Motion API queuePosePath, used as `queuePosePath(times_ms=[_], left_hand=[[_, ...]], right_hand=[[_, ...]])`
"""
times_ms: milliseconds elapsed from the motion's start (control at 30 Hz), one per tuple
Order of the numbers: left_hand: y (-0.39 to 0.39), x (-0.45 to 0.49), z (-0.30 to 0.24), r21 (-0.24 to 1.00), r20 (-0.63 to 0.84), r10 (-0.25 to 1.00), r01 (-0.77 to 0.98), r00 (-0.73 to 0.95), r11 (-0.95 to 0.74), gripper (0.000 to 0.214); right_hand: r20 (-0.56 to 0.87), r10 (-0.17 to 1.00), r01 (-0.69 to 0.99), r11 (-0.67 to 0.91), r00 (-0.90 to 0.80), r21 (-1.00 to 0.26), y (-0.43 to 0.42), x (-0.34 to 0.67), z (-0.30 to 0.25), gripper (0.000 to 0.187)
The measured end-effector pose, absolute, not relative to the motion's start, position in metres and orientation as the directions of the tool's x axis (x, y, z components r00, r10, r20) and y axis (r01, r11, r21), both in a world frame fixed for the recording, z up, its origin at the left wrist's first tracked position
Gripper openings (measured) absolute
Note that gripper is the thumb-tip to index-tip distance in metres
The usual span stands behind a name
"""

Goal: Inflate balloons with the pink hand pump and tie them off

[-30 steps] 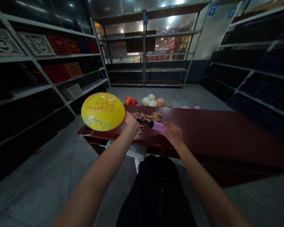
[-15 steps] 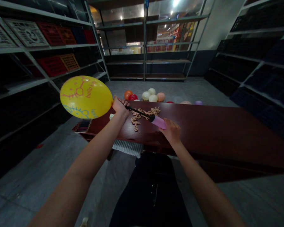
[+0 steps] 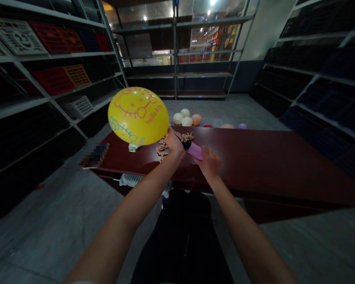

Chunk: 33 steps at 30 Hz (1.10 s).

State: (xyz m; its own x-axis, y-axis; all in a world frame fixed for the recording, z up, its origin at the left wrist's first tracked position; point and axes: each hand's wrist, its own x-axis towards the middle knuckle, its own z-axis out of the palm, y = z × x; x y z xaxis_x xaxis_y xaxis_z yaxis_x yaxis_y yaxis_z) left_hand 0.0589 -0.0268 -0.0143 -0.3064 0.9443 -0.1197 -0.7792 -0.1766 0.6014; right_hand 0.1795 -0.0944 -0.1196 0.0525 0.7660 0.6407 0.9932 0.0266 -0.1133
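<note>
A yellow balloon (image 3: 137, 116) with pink and blue cartoon print is inflated. My left hand (image 3: 175, 141) is closed around its neck, where it meets the front end of a hand pump. The pump's nozzle is hidden by the fingers. Wrapped around the pink body of the balloon pump (image 3: 194, 150) is my right hand (image 3: 210, 161). The pump's black end lies close against my left hand. Behind and below the left hand, a tangle of beige uninflated balloons or strips (image 3: 162, 148) rests on the table (image 3: 263, 161).
A phone-like item (image 3: 96, 155), blurred, lies at the table's left corner, and a pale green crumpled piece (image 3: 134, 147) sits nearby. Several inflated balloons (image 3: 187, 121) rest on the floor beyond the table. Shelves with crates (image 3: 47, 37) stand left; dark stacked crates (image 3: 322, 71) stand right.
My left hand and the yellow balloon have moved right, towards my right hand. The pump has shortened, its black rod no longer showing between the hands. The view has shifted slightly.
</note>
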Motion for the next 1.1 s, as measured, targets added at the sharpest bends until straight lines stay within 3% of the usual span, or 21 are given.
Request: queuePosePath(times_ms=[367,833,1100], left_hand=[[-0.018,0.018,-0.005,0.631,-0.238,0.947,-0.775,-0.214,-0.017,0.042],[0.005,-0.055,0.043,0.661,-0.164,0.934,-0.738,-0.317,-0.134,0.042],[0.011,-0.008,0.052,0.653,-0.064,0.931,-0.720,-0.360,-0.234,0.050]], right_hand=[[0.679,0.731,0.992,0.120,-0.070,-0.027,-0.092,0.169,-0.119,0.032],[0.657,0.750,0.984,0.164,-0.076,-0.074,-0.095,0.167,-0.118,0.032],[0.616,0.786,0.980,0.071,0.059,-0.185,-0.094,0.176,-0.119,0.037]])
